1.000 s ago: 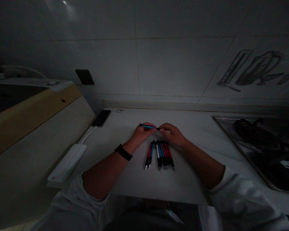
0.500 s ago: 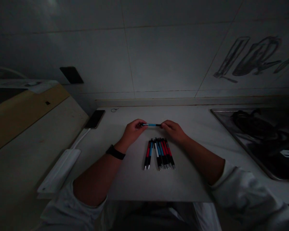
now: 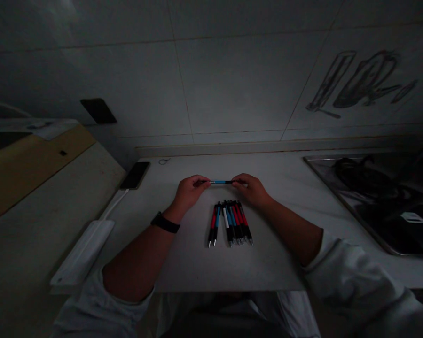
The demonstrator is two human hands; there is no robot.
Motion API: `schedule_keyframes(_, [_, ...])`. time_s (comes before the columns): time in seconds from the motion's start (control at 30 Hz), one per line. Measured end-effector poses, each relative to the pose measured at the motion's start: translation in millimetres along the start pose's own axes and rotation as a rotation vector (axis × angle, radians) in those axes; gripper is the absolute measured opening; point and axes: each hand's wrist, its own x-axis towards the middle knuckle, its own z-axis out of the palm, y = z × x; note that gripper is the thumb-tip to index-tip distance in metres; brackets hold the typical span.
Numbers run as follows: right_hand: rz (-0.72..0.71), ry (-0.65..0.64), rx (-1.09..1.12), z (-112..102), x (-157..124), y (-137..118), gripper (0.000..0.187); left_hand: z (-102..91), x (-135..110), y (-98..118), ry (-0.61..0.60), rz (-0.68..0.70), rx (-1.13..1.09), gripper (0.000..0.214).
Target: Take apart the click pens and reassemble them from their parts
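Observation:
Between my two hands a blue and black pen [image 3: 219, 182] lies level, pointing sideways. My left hand [image 3: 190, 188] pinches its left end, and my right hand [image 3: 250, 188] grips the black right end. The fingers cover both ends of the pen. Just below, on the white counter [image 3: 268, 267], a red pen [image 3: 212, 225] and a blue pen [image 3: 217, 223] lie side by side. Right of these is a group of several pens [image 3: 238, 223] in white, blue and red, their metal tips toward me.
At left a phone [image 3: 135, 175] lies by a white cable and a white power strip [image 3: 84, 253]. A small ring [image 3: 163, 161] rests near the wall. On the right a metal-edged tray [image 3: 338, 202] holds dark cables [image 3: 359, 176]. A slanted panel [image 3: 56, 188] borders the left side.
The whole view has shifted slightly. My right fingers now cover a little more of the pen's right end; both hands still hold it. The pens on the counter lie as before.

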Motion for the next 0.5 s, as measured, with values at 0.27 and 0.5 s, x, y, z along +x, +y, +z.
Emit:
schedule_keyframes(0.27, [0.056, -0.017, 0.08, -1, -3, -9, 0.026, -0.3, 1, -2, 0.032, -0.001, -0.026, 0.026])
schedule_keyframes(0.5, [0.045, -0.004, 0.103, -1, -4, -11, 0.027, 1.3, 0, 0, 0.026, -0.017, -0.051, 0.023])
